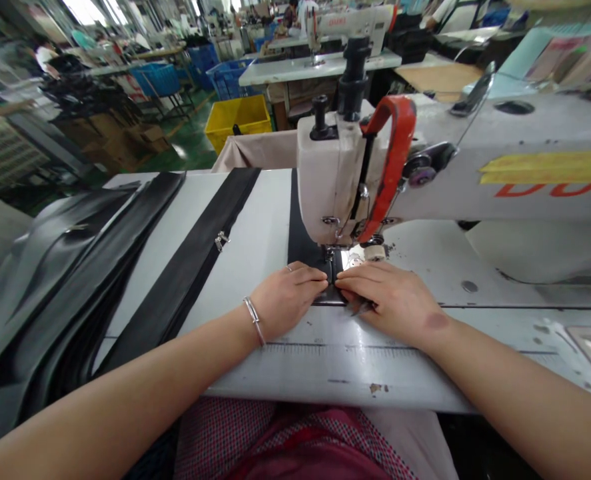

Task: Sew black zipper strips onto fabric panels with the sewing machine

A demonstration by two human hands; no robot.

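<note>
Near the frame's centre, our left hand [286, 295] and right hand [392, 295] touch the black strip [302, 241] under the sewing machine [324, 183]. We cannot tell whether they pinch it.

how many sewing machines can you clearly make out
2. The near sewing machine stands by the left hand and right hand; the far sewing machine is on the white table beyond. More may be hidden in the blurred background.

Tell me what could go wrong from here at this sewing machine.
The left hand and right hand are very close to the presser foot, so they might get pinched. The black strip running beneath it could skew if guided unevenly.
</note>
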